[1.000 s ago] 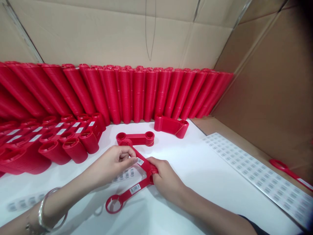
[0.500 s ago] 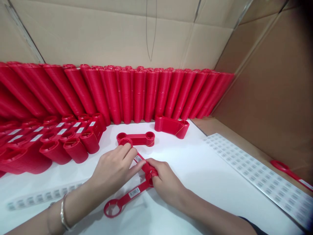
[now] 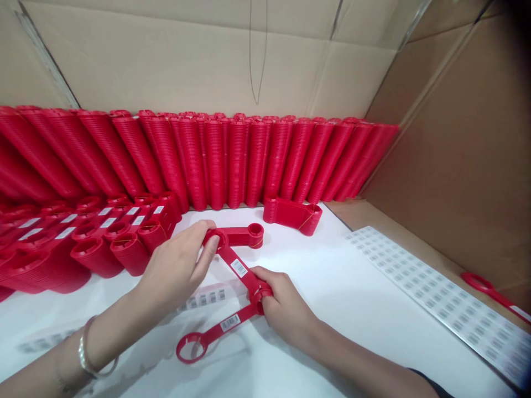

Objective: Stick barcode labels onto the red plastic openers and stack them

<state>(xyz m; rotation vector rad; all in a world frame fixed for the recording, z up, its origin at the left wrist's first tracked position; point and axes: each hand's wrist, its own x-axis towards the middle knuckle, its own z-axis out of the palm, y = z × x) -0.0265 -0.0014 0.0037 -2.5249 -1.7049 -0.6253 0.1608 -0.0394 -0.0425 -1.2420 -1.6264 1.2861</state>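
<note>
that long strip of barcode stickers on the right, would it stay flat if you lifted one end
Probably not: the sticker strip looks paper-thin and lies flush on the cardboard ledge, so it would likely droop. It seems very light, and its glossy face may slide easily.

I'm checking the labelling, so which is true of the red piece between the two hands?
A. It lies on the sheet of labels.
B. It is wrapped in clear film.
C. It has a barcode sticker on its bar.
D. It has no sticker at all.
C: the red piece shows a white barcode sticker on its bar, with the left hand at its far ring and the right hand at its near end.
</note>
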